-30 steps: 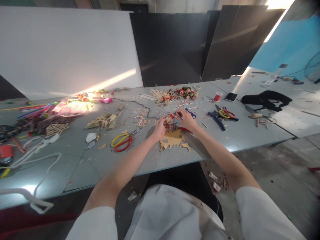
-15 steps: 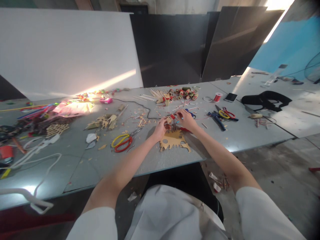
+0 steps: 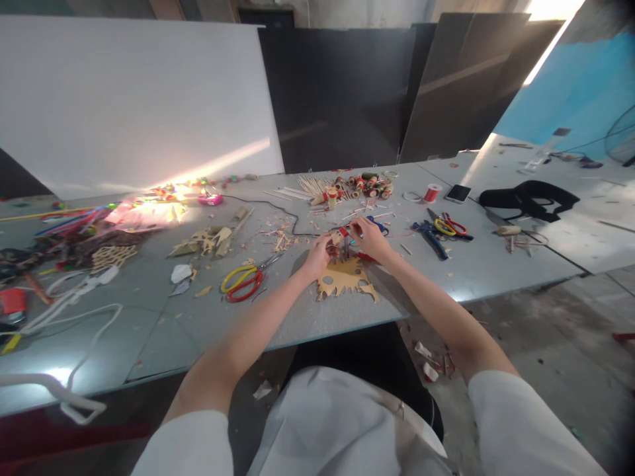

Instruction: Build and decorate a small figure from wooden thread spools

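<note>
My left hand (image 3: 317, 256) is closed around a small bamboo piece with a red band (image 3: 340, 233). Just to its right, my right hand (image 3: 371, 238) has its fingers pinched at the banded end; whatever is between them is too small to make out. Below both hands lies a tan sheet with round holes and jagged edges (image 3: 342, 281). A blue-handled tool (image 3: 378, 225) and a red handle (image 3: 366, 256) show partly around my right hand. Behind them stands another red-banded bamboo piece (image 3: 332, 198).
Scissors with yellow and red handles (image 3: 243, 283) lie left of my hands. Cutters (image 3: 430, 238), a red thread spool (image 3: 432, 192) and a phone (image 3: 457, 192) are to the right. Bamboo pieces (image 3: 372, 185) and thin sticks (image 3: 317, 185) pile up behind. Cords and scraps cover the left.
Hardly anything differs. Both hands stay at the banded bamboo piece, with only a slight shift of the fingers.
</note>
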Motion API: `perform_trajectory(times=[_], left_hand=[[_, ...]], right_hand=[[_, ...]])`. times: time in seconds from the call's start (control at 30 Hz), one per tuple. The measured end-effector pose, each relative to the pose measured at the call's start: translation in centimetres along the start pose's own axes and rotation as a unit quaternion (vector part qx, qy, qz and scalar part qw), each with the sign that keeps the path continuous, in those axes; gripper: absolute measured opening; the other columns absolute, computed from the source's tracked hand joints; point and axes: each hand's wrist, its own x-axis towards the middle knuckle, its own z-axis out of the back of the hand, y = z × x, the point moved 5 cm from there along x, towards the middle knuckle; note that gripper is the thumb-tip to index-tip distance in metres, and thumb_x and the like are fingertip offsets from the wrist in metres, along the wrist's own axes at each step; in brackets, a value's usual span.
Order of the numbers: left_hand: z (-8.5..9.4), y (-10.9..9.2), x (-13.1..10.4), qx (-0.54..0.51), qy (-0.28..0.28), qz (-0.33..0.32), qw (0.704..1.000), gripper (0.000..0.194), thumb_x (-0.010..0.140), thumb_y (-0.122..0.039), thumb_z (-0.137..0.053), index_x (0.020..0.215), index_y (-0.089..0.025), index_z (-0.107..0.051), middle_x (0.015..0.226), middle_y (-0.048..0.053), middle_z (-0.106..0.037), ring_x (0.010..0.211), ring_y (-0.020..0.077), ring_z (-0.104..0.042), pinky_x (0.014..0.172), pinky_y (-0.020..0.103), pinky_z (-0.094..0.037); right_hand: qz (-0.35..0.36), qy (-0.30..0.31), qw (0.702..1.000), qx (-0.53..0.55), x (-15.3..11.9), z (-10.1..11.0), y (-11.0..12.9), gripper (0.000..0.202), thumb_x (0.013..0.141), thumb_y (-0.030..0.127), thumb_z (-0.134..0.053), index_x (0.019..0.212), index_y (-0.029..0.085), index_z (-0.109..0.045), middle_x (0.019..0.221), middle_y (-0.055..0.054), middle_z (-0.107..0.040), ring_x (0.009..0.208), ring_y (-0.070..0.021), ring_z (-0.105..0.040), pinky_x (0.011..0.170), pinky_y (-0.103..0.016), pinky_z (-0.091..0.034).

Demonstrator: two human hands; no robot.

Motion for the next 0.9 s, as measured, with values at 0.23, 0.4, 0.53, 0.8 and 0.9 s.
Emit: perform_trajectory(times=[0.23, 0.4, 0.53, 0.8, 0.9], left_hand=[[0.03, 0.04, 0.01, 0.030, -0.015, 0.008, 0.999, 0.012, 0.089, -0.033, -0.065, 0.093, -0.023, -0.059, 0.081, 0.004, -0.061, 0.063, 0.0163, -0.058, 0.063, 0.030, -0.050], [0.09, 0.00, -0.12, 0.032, -0.012, 0.005, 0.999, 0.012, 0.091, -0.031, -0.063, 0.098, -0.022, -0.064, 0.084, 0.006, -0.064, 0.066, 0.0180, -0.060, 0.071, 0.035, -0.053], [0.15, 0.06, -0.06, 0.024, -0.001, -0.001, 1.000, 0.010, 0.091, -0.029, -0.063, 0.098, -0.022, -0.063, 0.085, 0.006, -0.065, 0.065, 0.0170, -0.059, 0.067, 0.033, -0.051], [0.22, 0.28, 0.14, 0.030, 0.000, -0.001, 1.000, 0.009, 0.092, -0.027, -0.062, 0.099, -0.022, -0.066, 0.083, 0.005, -0.065, 0.066, 0.0177, -0.059, 0.072, 0.036, -0.054], [0.32, 0.27, 0.13, 0.034, -0.005, -0.004, 0.999, 0.011, 0.093, -0.027, -0.063, 0.101, -0.021, -0.068, 0.084, 0.006, -0.066, 0.065, 0.0174, -0.061, 0.074, 0.037, -0.056]], right_hand=[[-0.006, -0.006, 1.000, -0.003, -0.01, 0.02, -0.21, 0.023, 0.108, 0.038, -0.046, 0.102, 0.023, -0.063, 0.099, -0.013, -0.069, 0.091, -0.0298, -0.063, 0.087, -0.043, -0.053], [-0.004, -0.003, 1.000, -0.001, -0.03, -0.27, -0.53, 0.025, 0.108, 0.040, -0.046, 0.103, 0.023, -0.064, 0.098, -0.012, -0.069, 0.088, -0.0293, -0.062, 0.087, -0.044, -0.054], [-0.009, -0.002, 1.000, -0.006, -0.02, -0.23, -0.39, 0.023, 0.108, 0.037, -0.046, 0.100, 0.023, -0.063, 0.097, -0.012, -0.069, 0.087, -0.0294, -0.062, 0.086, -0.043, -0.054], [-0.014, -0.015, 1.000, -0.011, -0.01, -0.20, -0.67, 0.021, 0.107, 0.038, -0.049, 0.098, 0.024, -0.062, 0.095, -0.011, -0.069, 0.088, -0.0291, -0.062, 0.085, -0.042, -0.054], [-0.015, -0.007, 1.000, -0.008, -0.05, -0.35, -0.74, 0.021, 0.107, 0.037, -0.049, 0.098, 0.023, -0.062, 0.095, -0.012, -0.069, 0.087, -0.0284, -0.062, 0.084, -0.041, -0.053]])
